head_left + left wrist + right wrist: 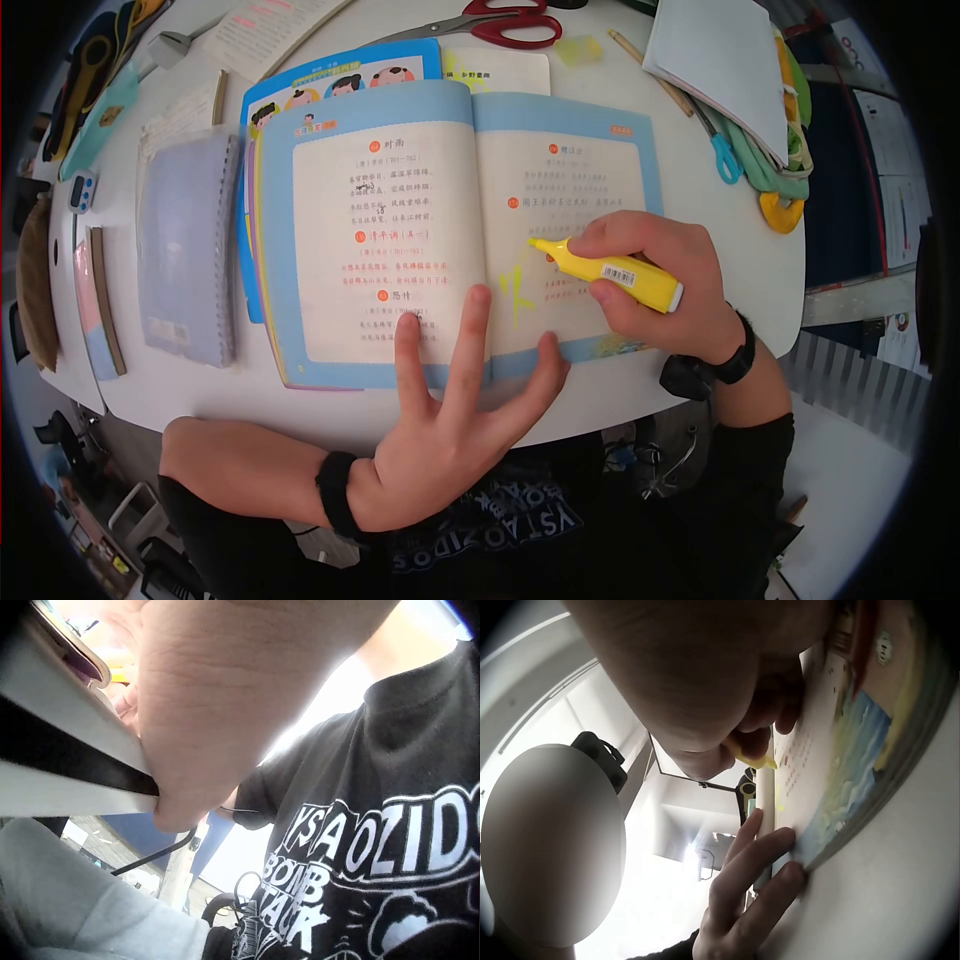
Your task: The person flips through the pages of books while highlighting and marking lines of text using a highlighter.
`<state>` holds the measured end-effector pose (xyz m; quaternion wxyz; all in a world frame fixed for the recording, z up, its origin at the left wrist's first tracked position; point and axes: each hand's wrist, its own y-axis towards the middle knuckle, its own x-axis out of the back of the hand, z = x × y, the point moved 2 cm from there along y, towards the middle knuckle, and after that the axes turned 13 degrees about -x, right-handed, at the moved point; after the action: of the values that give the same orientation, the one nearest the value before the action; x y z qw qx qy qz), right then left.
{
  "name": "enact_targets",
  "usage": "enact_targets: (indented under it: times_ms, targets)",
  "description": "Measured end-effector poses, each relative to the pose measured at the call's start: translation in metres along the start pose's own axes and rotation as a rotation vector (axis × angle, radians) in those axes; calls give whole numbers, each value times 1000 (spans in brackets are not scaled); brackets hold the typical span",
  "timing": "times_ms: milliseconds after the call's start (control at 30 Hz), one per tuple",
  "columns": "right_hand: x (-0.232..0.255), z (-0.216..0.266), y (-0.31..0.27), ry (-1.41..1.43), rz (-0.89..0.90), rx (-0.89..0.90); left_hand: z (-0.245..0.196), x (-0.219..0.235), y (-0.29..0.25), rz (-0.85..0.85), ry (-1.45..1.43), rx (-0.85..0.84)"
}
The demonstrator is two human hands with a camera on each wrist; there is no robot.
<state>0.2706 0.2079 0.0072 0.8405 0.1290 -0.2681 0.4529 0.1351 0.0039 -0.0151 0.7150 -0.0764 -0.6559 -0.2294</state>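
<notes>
Black cloth with white lettering, the person's shirt (520,525), fills the nearest part of the head view, below the near edge of the white table (700,210). Over that edge reaches the left hand (440,440), fingers straight and spread apart, their tips pressing flat on the lower part of the open book (400,230) on both sides of its centre fold; it holds nothing. The left wrist view shows only the heel of this hand against the table edge.

Just right of it, the right hand (665,275) is clamped on the yellow highlighter (610,270), thumb below and fingers curled over the barrel. The pen's long axis runs roughly left to right, slightly tilted, with the tip at the left end, meeting the right-hand page near the fold, and the white end pointing right toward the wrist. A yellow scribble (518,290) lies on the page just below and left of the tip, between the tip and the left hand's fingers. The right hand is therefore the one on the pen, and the printed red lines to be reached lie directly under and left of its tip.

Farther left, a grey spiral notebook (188,245) lies beside the book. Along the far edge are red-handled scissors (500,25), and at far right a stack of white papers (725,60) with blue-handled scissors (722,155) near it.
</notes>
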Motion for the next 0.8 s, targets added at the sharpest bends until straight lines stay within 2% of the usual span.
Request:
enact_targets:
  times_ms: [300,533,600,633,700,800]
  targets:
    - [6,5,2,-56,105,104,1,3,2,16,31,-12]
    - [1,3,0,-56,52,32,-1,0,0,1,16,-5]
    - [2,2,-2,-22,-10,0,0,2,2,-9,6,21]
    - [4,2,-2,-22,-9,0,0,3,3,-24,1,44]
    - [6,3,-1,-40,96,114,0,3,3,-18,-2,46]
    - [2,0,0,-22,20,71,1,2,1,-1,15,13]
